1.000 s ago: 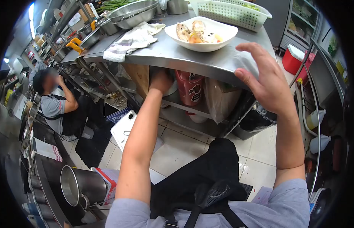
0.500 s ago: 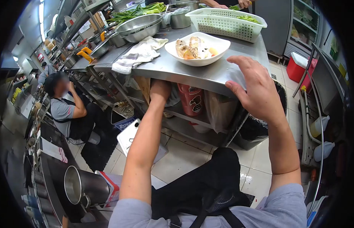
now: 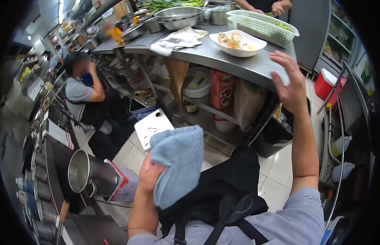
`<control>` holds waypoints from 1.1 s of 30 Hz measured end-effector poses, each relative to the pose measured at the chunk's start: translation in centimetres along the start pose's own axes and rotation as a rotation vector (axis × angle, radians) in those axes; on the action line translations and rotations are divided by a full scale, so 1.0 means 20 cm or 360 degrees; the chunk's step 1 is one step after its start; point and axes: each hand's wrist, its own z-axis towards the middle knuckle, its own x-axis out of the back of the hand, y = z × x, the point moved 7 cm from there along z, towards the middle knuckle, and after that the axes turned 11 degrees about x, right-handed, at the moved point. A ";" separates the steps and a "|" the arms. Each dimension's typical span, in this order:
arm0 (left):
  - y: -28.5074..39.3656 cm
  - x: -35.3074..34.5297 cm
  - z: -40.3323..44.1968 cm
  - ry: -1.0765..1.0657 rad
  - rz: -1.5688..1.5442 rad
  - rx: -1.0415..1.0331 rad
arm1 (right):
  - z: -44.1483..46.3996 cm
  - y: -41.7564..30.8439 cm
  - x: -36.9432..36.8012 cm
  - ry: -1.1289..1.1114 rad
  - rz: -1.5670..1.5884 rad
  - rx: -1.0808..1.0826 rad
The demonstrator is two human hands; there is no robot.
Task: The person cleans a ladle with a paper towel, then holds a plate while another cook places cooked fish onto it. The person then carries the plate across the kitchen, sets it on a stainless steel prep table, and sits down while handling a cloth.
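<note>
A folded blue-grey cloth (image 3: 180,163) is in my left hand (image 3: 150,172), which grips its left edge in front of my black apron. My right hand (image 3: 288,81) is raised by the steel counter's right corner, fingers spread and nothing in it. Left of that hand, a white bowl (image 3: 257,44) holding pieces of food with browned skin stands on the steel counter (image 3: 190,56). A white towel (image 3: 177,40) lies crumpled near the counter's front edge.
A white perforated basket (image 3: 259,28) with greens and a metal bowl (image 3: 178,18) stand on the counter. Below are a red container (image 3: 222,87) and a black-lined bin (image 3: 273,141). A steel pot (image 3: 92,173) is at lower left. A person (image 3: 86,90) crouches left; another's hands (image 3: 280,7) are behind the basket.
My left hand has come out from under the counter and now holds the blue-grey cloth in front of me. My right hand stays raised and open. The view has shifted.
</note>
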 end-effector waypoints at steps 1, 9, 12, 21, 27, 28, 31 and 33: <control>0.21 -0.21 -0.16 -0.0057 -0.0722 0.0181 | -0.02 -0.01 0.02 0.0134 0.0195 0.0025; 0.65 -0.94 -0.59 -0.1811 -0.1284 0.0176 | -0.42 -0.52 -0.28 -0.0111 0.1243 -0.0186; 0.63 -1.03 -0.62 -0.1952 -0.1239 0.0237 | -0.58 -0.70 -0.39 -0.0568 0.1482 -0.0092; 0.43 -1.08 -0.56 -0.1516 -0.0994 0.0867 | -1.51 -0.68 -0.59 -0.1728 0.0373 0.0027; -0.05 -0.19 -0.30 0.0084 -0.0811 0.0403 | -1.55 -0.75 -0.61 -0.1658 0.0502 0.0143; -0.15 -0.04 -0.29 0.0071 -0.0796 0.0397 | -1.54 -0.76 -0.63 -0.1638 0.0522 0.0201; -0.20 0.33 -0.34 0.0268 -0.0425 -0.0331 | -1.53 -0.69 -0.74 -0.1796 0.0654 0.0106; -0.34 0.53 -0.36 0.0570 -0.0761 -0.0234 | -1.44 -0.53 -0.80 -0.1845 0.0445 -0.0340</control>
